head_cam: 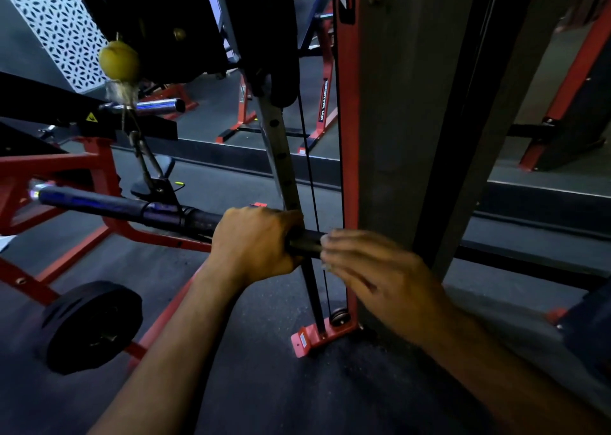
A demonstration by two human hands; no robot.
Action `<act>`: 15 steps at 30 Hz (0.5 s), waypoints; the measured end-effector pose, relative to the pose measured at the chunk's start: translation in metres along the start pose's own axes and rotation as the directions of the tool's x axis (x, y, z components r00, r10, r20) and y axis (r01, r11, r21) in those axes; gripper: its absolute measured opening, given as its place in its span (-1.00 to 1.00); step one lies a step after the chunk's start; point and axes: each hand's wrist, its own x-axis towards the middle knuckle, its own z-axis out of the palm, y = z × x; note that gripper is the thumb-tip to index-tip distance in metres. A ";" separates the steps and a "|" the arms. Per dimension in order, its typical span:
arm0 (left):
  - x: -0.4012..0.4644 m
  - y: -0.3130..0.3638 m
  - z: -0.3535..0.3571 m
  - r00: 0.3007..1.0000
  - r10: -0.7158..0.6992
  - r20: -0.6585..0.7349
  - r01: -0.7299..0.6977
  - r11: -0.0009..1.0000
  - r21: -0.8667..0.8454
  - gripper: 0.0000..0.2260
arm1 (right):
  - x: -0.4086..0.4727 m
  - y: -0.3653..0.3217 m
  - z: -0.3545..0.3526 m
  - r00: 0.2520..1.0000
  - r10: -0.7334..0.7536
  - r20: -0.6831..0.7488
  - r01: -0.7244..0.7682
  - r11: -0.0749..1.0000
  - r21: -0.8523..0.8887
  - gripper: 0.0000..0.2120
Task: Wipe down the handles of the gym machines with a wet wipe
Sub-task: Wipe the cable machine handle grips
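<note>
A long black bar handle hangs from a cable clip and runs from the left to the middle of the view. My left hand grips its right part from above, fingers curled round it. The bar's right end sticks out between my hands. My right hand is blurred, its fingers straight and close to that end; whether it touches the bar I cannot tell. No wet wipe shows in either hand.
A red upright of the cable machine and a dark grey column stand right behind my hands. A black weight plate sits on a red frame at lower left. A yellow ball hangs at upper left.
</note>
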 end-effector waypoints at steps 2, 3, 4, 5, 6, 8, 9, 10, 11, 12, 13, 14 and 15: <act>-0.001 -0.002 0.003 0.999 0.010 -0.037 -0.010 1.000 -0.002 -0.59 | -0.007 0.004 0.004 0.986 -0.150 0.077 0.157 0.982 -0.102 -0.74; -0.002 -0.003 0.005 0.999 0.019 -0.038 -0.019 1.000 0.002 -0.61 | -0.007 0.008 0.004 0.983 -0.156 0.098 0.166 0.981 -0.104 -0.74; -0.003 -0.003 0.006 0.999 0.027 -0.032 -0.027 1.000 0.002 -0.63 | -0.004 0.011 0.004 0.986 -0.135 0.100 0.144 0.985 -0.090 -0.73; -0.003 -0.002 0.006 0.999 0.025 -0.021 -0.025 1.000 0.000 -0.65 | 0.000 0.012 0.004 0.994 -0.075 0.085 0.079 0.996 -0.045 -0.73; -0.003 -0.001 0.006 1.000 0.013 -0.010 -0.013 1.000 0.004 -0.66 | 0.007 0.011 0.003 0.997 0.038 0.063 -0.040 0.998 0.044 -0.74; -0.003 0.002 0.005 1.000 -0.009 0.004 0.009 1.000 0.011 -0.68 | 0.024 0.011 -0.004 0.929 0.351 0.115 -0.369 0.896 0.248 -0.81; -0.003 0.003 0.006 1.000 -0.008 0.010 0.008 1.000 0.001 -0.68 | 0.031 0.014 -0.009 0.855 0.470 0.217 -0.517 0.802 0.298 -0.84; -0.004 0.004 0.006 1.000 -0.001 0.007 0.001 1.000 -0.011 -0.67 | 0.035 0.018 -0.012 0.762 0.544 0.352 -0.645 0.686 0.336 -0.85; -0.005 0.005 0.007 1.000 0.012 -0.004 -0.012 1.000 -0.026 -0.66 | 0.036 0.022 -0.014 0.659 0.571 0.490 -0.751 0.538 0.383 -0.83; -0.005 0.005 0.007 0.999 0.027 -0.019 -0.028 0.999 -0.039 -0.64 | 0.035 0.024 -0.015 0.554 0.566 0.610 -0.832 0.357 0.424 -0.80; -0.005 0.004 0.007 0.999 0.038 -0.027 -0.039 0.998 -0.049 -0.61 | 0.034 0.025 -0.017 0.462 0.546 0.699 -0.880 0.180 0.440 -0.78; -0.005 0.003 0.006 0.999 0.037 -0.027 -0.039 0.998 -0.053 -0.59 | 0.032 0.025 -0.019 0.410 0.529 0.743 -0.894 0.071 0.442 -0.75; -0.004 0.003 0.004 0.999 0.032 -0.025 -0.034 0.998 -0.053 -0.58 | 0.031 0.024 -0.019 0.390 0.534 0.750 -0.894 0.024 0.448 -0.74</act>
